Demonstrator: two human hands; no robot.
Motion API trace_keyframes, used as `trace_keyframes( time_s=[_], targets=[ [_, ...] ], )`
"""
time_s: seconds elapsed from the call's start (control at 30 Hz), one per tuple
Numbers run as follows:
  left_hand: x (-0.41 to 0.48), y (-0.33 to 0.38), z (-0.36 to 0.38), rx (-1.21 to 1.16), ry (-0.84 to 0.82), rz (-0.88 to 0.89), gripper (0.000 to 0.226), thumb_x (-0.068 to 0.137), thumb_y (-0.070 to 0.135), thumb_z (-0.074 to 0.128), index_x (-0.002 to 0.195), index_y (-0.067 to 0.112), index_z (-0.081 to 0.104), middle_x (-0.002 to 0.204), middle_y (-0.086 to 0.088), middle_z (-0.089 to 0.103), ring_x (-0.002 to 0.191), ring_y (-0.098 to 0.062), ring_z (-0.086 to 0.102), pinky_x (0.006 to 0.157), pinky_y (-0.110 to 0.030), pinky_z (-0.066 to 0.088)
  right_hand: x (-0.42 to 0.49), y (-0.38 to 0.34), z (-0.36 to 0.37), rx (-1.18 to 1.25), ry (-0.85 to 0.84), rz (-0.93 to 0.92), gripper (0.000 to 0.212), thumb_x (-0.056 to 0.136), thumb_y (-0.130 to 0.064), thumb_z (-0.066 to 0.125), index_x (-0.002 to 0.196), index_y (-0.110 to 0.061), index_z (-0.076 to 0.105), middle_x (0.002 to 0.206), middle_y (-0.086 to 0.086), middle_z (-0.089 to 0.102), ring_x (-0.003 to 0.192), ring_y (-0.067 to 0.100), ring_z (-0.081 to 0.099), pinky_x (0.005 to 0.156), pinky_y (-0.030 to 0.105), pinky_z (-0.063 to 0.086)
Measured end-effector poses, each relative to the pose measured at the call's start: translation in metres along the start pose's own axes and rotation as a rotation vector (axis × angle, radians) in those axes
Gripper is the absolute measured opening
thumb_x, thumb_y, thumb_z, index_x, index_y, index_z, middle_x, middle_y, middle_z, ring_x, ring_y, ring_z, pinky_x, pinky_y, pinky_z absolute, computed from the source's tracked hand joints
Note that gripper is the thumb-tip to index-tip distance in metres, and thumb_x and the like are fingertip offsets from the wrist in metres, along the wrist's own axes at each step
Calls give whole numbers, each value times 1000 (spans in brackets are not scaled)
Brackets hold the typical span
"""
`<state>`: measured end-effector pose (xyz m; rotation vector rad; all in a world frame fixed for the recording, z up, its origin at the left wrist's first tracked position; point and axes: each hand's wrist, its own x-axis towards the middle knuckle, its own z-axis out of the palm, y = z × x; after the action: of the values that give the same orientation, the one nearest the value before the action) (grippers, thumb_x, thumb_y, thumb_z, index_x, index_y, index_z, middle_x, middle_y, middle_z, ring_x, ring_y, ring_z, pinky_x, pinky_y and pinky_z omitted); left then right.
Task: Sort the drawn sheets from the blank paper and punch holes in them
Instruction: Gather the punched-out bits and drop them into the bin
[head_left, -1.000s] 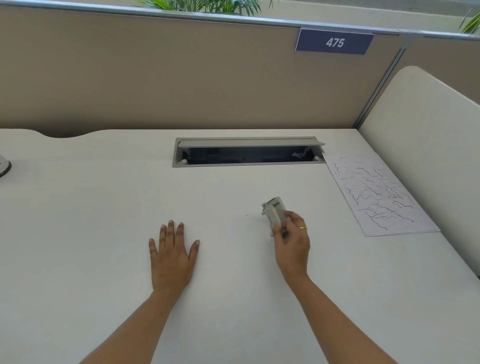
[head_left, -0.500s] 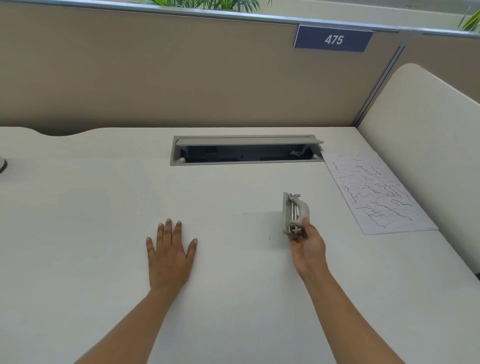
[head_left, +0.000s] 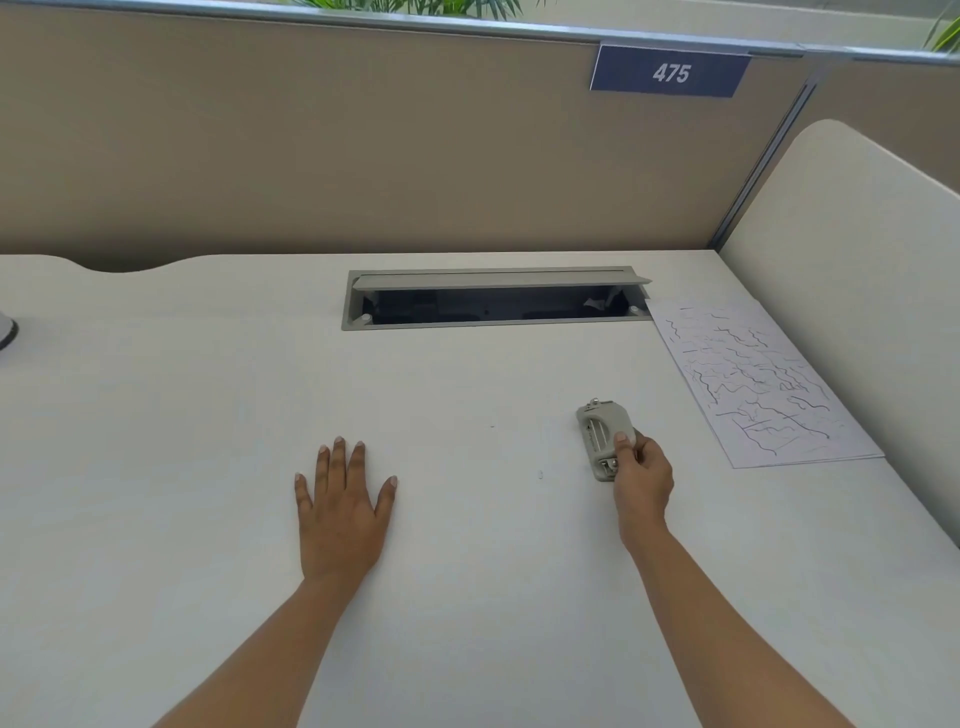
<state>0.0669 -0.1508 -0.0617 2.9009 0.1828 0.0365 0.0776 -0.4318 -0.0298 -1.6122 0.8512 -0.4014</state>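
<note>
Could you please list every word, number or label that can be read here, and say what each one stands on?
"475": white digits on the dark blue sign at the partition's top rail.
Small marking on the hole punch: too small to read.
Drawn sheets: scribbled lines only, no words.

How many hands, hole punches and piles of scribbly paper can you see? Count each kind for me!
Hands: 2, the left hand and the right hand
Hole punch: 1
Pile of drawn sheets: 1
Total: 4
</note>
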Motion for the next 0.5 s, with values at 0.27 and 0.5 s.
trace_keyframes(
  time_s=[0.27,0.5],
  targets=[
    [0,0,-1,-15,-2,-7,69,91,55,17,147,15,19,158,-6,15,146,-20,7,118,-45,3,16,4,-3,-80,68,-52,18,92,-20,53,89,-3,59,86,7,58,79,22,52,53,17,36],
    [-1,1,-1,-27,7,1,63,96,49,29,148,15,19,158,-6,15,146,-20,6,118,-45,2,1,-6,0,-225,143,-371,32,91,-12,55,121,-2,57,132,14,52,125,24,44,95,16,37]
  ],
)
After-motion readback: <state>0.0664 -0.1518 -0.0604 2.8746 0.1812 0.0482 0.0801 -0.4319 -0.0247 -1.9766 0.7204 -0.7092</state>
